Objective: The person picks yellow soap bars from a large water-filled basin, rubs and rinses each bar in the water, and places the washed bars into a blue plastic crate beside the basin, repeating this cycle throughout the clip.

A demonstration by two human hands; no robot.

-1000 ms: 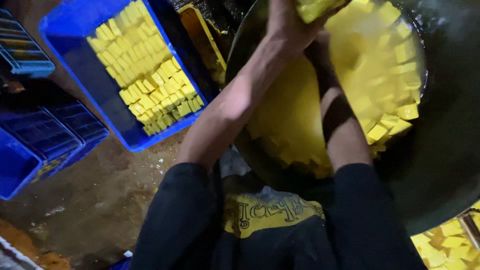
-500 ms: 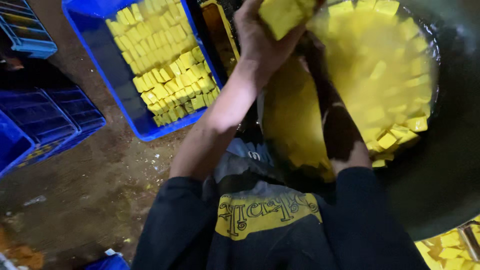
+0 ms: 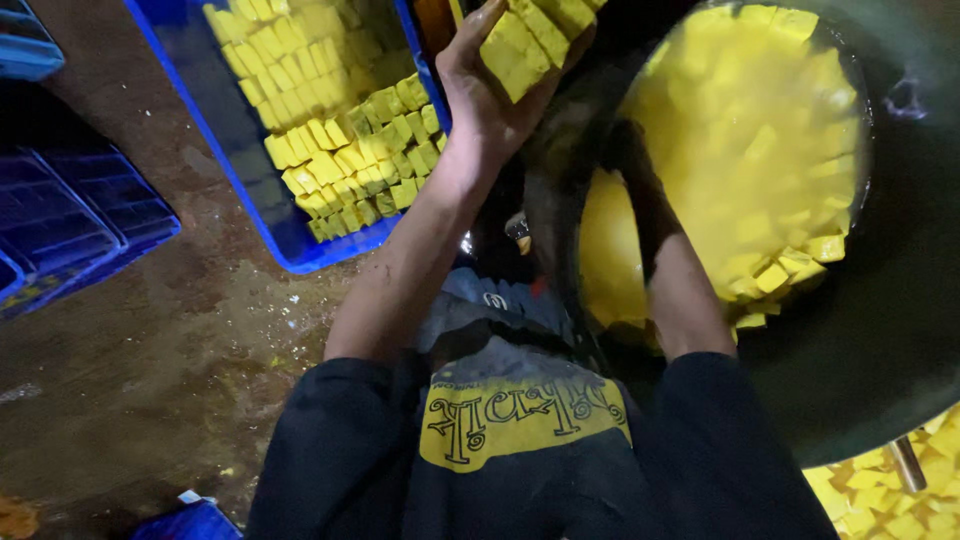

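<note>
My left hand [image 3: 485,95] is raised at the top middle and grips a short row of yellow blocks [image 3: 535,35], held above the gap between a blue crate [image 3: 250,190] and a big dark pan [image 3: 900,330]. The crate holds several tidy rows of the same yellow blocks [image 3: 320,120]. My right forearm reaches over the pan's near rim. My right hand [image 3: 628,165] is dark against the yellow liquid [image 3: 740,140], and its fingers do not show. Loose yellow cubes [image 3: 790,270] float at the liquid's near edge.
Stacked blue crates [image 3: 80,220] without blocks stand at the left on a wet brown floor [image 3: 170,380]. A heap of more yellow cubes [image 3: 900,490] lies at the bottom right beside a metal rod [image 3: 908,462]. Another blue item [image 3: 190,520] is at the bottom edge.
My left hand has carried the row of blocks leftwards, from over the pan towards the crate. My right arm has stayed in the pan. The view has shifted.
</note>
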